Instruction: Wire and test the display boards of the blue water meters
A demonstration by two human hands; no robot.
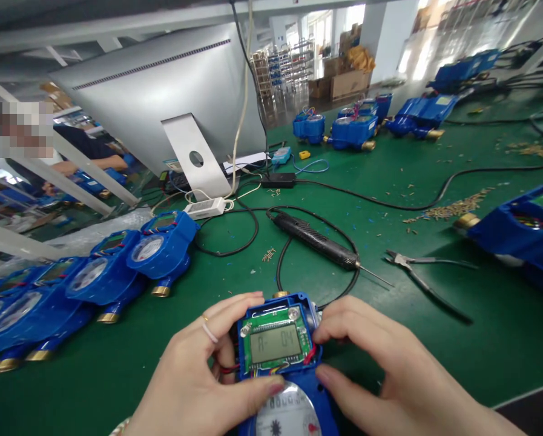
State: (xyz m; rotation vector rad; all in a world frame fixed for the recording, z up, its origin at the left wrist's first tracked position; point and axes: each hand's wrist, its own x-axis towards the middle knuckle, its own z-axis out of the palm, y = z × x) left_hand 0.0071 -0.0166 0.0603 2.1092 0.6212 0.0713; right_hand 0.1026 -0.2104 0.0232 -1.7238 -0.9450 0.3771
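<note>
Green tabletop [434, 315], screwdriver [316, 239] and pliers [416, 269] lying behind; left hand [203, 378] and right hand [389, 369] both grip the opened blue water meter [278, 351], fingers curled around its sides.

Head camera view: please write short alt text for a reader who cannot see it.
Both hands, left hand and right hand, grip an open blue water meter with its LCD circuit board exposed, on a green workbench. An electric screwdriver and pliers lie beyond; finished meters line the left, behind them a monitor.
</note>
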